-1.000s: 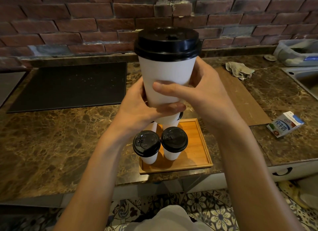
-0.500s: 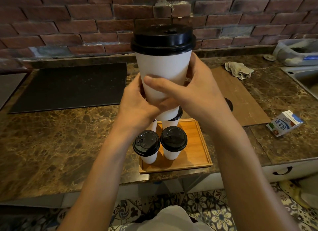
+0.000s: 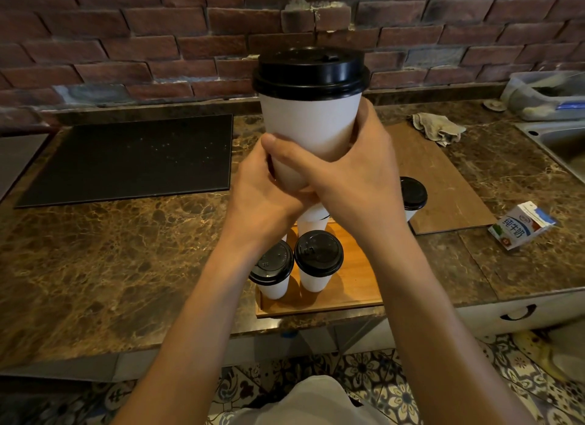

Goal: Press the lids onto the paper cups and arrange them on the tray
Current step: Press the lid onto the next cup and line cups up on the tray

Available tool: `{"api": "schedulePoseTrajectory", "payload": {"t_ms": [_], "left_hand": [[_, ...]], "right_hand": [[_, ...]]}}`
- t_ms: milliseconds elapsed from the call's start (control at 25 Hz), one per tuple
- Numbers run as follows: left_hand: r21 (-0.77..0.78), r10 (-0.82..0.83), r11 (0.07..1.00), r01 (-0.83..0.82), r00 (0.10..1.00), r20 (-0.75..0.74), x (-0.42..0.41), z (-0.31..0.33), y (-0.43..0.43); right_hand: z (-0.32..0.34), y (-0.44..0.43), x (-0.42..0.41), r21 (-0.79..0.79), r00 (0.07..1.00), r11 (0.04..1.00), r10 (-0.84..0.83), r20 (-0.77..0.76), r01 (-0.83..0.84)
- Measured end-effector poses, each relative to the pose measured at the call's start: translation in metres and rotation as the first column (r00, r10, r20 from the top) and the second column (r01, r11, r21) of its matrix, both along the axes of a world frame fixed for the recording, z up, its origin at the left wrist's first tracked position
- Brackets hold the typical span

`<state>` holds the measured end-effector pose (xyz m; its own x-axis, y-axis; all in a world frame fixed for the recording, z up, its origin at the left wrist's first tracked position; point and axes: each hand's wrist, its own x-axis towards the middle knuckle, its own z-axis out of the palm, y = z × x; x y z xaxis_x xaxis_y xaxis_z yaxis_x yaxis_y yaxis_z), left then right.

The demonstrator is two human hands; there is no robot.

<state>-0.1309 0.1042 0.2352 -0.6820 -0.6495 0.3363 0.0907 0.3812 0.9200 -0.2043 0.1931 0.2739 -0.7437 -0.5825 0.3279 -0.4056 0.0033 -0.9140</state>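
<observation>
Both hands hold a white paper cup (image 3: 308, 123) with a black lid (image 3: 310, 73) upright in the air, close to the camera. My left hand (image 3: 262, 199) wraps its lower part from the left, and my right hand (image 3: 354, 174) wraps it from the right, thumb across the front. Below, a wooden tray (image 3: 357, 285) at the counter's front edge carries two lidded cups, the left cup (image 3: 272, 266) and the right cup (image 3: 318, 256), with another partly hidden behind my hands. One more lidded cup (image 3: 411, 195) stands on the brown board to the right.
A black mat (image 3: 126, 158) lies at the left on the marble counter (image 3: 95, 266). A brown board (image 3: 443, 177), a crumpled cloth (image 3: 438, 128), a milk carton (image 3: 519, 225), a sink (image 3: 557, 142) and a plastic tub (image 3: 550, 93) fill the right side. A brick wall stands behind.
The held cup has shifted slightly left and lower in view, with both hands still around it. The lidded cup on the brown board has come into sight beside my right hand.
</observation>
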Motion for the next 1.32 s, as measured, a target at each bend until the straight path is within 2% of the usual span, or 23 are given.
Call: {"api": "schedulePoseTrajectory", "payload": {"t_ms": [240,400,560,720,960,1160,1320], "left_hand": [[-0.029,-0.067,0.997,0.067,0.998,0.001,0.005,0.006,-0.001],[-0.012,-0.125,0.992,0.125,0.992,0.011,0.006,0.008,-0.006],[0.03,-0.201,0.979,0.2,0.979,0.027,0.008,0.009,-0.008],[0.029,-0.207,0.978,0.207,0.978,0.025,0.008,0.007,-0.007],[0.049,-0.142,0.989,0.142,0.99,0.003,0.006,0.006,-0.006],[0.066,-0.024,0.998,0.026,0.999,-0.036,0.0,0.004,-0.005],[-0.004,0.01,1.0,-0.011,0.999,-0.031,0.0,0.004,-0.003]], "right_hand": [[0.006,0.004,-0.008,-0.065,0.998,0.996,0.06,0.031,-0.058],[0.006,0.008,-0.014,-0.094,0.979,0.983,0.171,0.108,-0.161],[0.005,0.011,-0.019,-0.082,0.951,0.96,0.278,0.133,-0.269],[0.003,0.013,-0.021,-0.058,0.935,0.946,0.325,0.141,-0.32],[0.006,0.009,-0.016,-0.023,0.954,0.958,0.288,0.085,-0.287],[0.007,0.002,-0.006,-0.043,0.981,0.982,0.186,0.054,-0.184],[0.001,-0.006,0.005,-0.045,0.995,0.996,0.077,0.057,-0.075]]}}
